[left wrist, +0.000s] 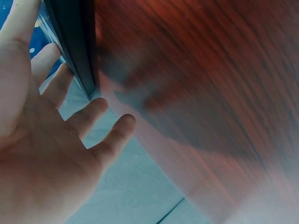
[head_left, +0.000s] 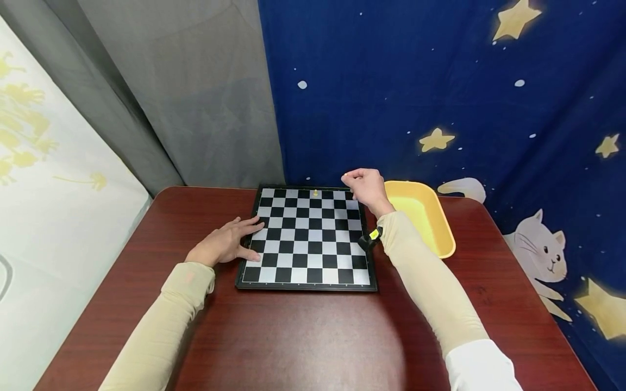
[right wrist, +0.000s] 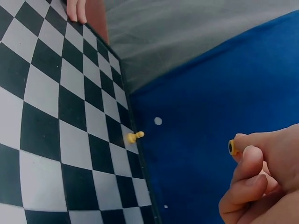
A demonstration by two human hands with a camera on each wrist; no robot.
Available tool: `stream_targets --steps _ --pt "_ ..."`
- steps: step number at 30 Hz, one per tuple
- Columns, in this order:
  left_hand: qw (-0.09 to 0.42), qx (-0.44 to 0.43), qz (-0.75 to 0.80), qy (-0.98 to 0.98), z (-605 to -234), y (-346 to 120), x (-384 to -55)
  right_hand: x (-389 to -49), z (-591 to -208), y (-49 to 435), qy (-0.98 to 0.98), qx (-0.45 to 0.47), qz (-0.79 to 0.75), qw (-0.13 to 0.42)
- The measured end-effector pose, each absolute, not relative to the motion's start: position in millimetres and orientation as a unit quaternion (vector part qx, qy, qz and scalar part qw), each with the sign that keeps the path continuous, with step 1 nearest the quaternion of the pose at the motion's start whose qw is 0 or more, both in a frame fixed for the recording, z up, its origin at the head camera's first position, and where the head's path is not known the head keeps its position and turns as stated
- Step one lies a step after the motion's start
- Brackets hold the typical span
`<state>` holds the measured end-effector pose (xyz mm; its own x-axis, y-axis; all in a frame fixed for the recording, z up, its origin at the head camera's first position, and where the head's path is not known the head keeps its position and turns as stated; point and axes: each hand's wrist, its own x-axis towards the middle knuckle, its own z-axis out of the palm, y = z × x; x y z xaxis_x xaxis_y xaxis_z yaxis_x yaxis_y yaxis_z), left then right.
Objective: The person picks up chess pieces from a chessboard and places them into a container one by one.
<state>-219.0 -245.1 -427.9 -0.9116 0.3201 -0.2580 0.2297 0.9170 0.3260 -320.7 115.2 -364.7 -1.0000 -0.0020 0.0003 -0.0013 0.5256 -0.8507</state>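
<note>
A black-and-white chessboard (head_left: 301, 245) in a dark frame lies on the table. One yellow pawn (head_left: 315, 193) stands on its far row; the right wrist view also shows this pawn (right wrist: 135, 136). Above the board's far right corner, my right hand (head_left: 370, 189) pinches a small yellow chess piece (right wrist: 232, 147) between thumb and fingers. Its dark round base shows, while the fingers hide the rest, so its kind is unclear. My left hand (head_left: 226, 243) rests at the board's left edge with fingers spread and holds nothing; the left wrist view shows the palm (left wrist: 42, 158) beside the frame.
A yellow plastic tub (head_left: 444, 231) stands right of the board, partly behind my right forearm. The reddish-brown table (head_left: 293, 336) extends in front of the board. Blue starry curtain (head_left: 352, 108) and grey curtain (head_left: 210, 108) hang right behind the table's far edge.
</note>
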Motion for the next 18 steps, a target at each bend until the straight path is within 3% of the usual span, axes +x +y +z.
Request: stream_targets --steps 18 --pt "0.152 0.140 0.149 0.967 -429 -245 -220 -290 -349 146 0.885 -0.052 -0.462 -0.011"
